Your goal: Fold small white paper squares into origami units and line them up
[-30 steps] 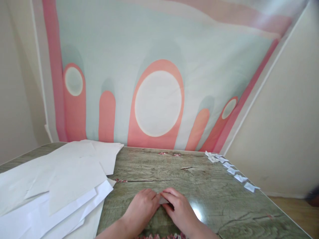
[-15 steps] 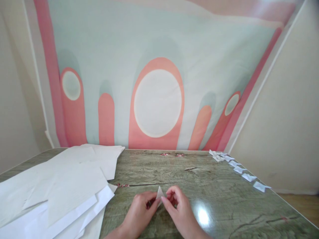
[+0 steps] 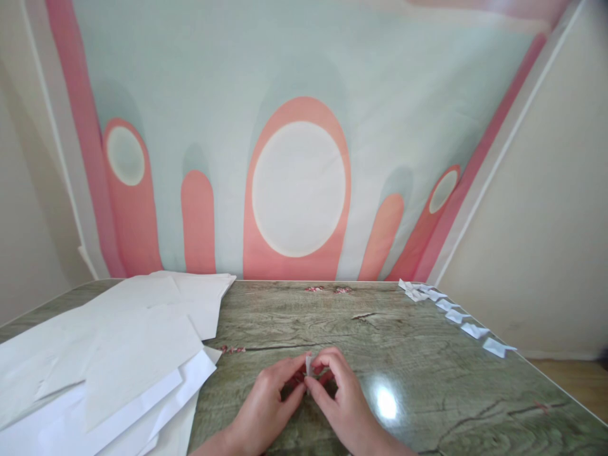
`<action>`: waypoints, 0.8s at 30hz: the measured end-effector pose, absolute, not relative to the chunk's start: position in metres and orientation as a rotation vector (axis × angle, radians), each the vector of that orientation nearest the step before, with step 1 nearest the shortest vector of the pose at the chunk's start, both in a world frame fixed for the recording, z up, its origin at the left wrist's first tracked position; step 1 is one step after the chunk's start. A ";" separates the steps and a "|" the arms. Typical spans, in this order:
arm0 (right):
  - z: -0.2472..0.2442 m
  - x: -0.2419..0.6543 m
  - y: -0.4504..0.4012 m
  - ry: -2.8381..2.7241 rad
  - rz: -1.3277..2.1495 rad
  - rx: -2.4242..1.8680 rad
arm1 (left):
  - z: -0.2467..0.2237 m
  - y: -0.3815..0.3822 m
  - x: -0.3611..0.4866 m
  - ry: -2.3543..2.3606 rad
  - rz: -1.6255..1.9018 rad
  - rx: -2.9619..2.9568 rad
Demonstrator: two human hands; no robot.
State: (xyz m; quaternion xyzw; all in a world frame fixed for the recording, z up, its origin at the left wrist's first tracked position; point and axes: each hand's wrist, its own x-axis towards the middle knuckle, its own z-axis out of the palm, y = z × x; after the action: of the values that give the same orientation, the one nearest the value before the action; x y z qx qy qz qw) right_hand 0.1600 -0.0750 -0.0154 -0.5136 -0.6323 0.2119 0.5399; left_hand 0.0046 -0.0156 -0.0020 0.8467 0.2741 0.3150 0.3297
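Note:
Near the front middle of the table, a small folded white paper piece (image 3: pixel 308 365) stands upright between the fingertips of both hands. My left hand (image 3: pixel 273 396) pinches it from the left, thumb and index finger bent towards each other. From the right, my right hand (image 3: pixel 339 392) grips the same piece, its thumb low and its fingers curled above. The fingertips cover the lower part of the paper.
Loose white sheets (image 3: pixel 137 354) overlap on the left of the wood-patterned table (image 3: pixel 304 316). Several small folded white papers (image 3: pixel 475 330) line the right edge, with a few bunched at the far end (image 3: pixel 413 290). A patterned cloth (image 3: pixel 299 190) hangs behind.
The paper piece has turned from a visible pointed triangle to a narrow upright strip. My left index finger has risen to its top. The view has shifted slightly.

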 end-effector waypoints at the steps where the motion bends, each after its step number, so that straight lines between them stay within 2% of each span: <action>1: -0.016 0.160 -0.075 -1.507 0.498 -1.229 | -0.003 -0.015 0.004 0.713 0.822 2.215; 24: -0.016 0.162 -0.074 -1.509 0.561 -1.181 | -0.001 -0.011 0.005 0.699 0.764 2.094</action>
State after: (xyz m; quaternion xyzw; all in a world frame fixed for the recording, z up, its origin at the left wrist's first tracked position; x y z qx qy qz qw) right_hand 0.1618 -0.0744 -0.0164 -0.4972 -0.6354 0.2361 0.5416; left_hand 0.0054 -0.0114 -0.0012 0.8246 0.2754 0.3010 0.3920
